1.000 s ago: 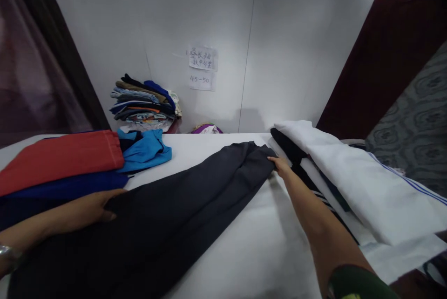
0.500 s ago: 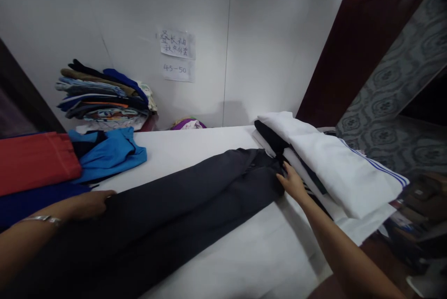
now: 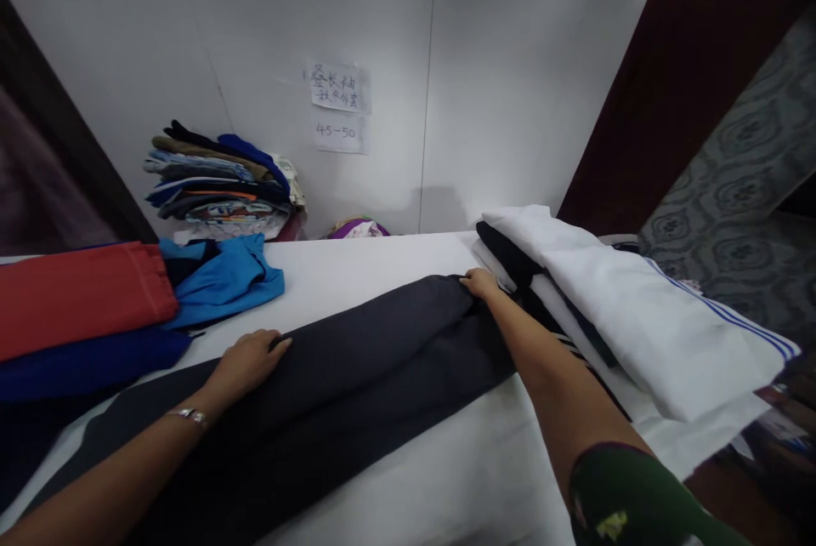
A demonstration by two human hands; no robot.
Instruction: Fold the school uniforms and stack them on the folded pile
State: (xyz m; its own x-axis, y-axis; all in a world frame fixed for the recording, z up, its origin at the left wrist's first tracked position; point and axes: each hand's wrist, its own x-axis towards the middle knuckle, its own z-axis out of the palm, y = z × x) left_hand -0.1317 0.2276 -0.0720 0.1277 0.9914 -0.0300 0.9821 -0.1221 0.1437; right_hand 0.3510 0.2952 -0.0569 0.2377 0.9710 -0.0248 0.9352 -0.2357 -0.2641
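Observation:
A pair of dark grey trousers (image 3: 376, 359) lies lengthwise across the white table, its upper end reaching toward the pile on the right. My left hand (image 3: 255, 357), with a silver bracelet at the wrist, is closed on the far edge of the fabric about midway along. At the far corner of the upper end, my right hand (image 3: 483, 282) pinches the cloth between thumb and fingers. The right forearm crosses over part of the trousers and hides it. Soft creases run along the legs.
Folded white garments with blue stripes (image 3: 637, 308) top a pile on the right. To the left lie a red folded garment (image 3: 89, 299), a bright blue garment (image 3: 229, 278) and dark blue cloth (image 3: 95, 363). Behind stands a stack of folded clothes (image 3: 223, 180). Paper signs (image 3: 341, 108) hang on the wall.
My left hand has moved right along the trousers' far edge. My right hand has shifted from the end of the trousers to their far corner. The view has turned slightly left.

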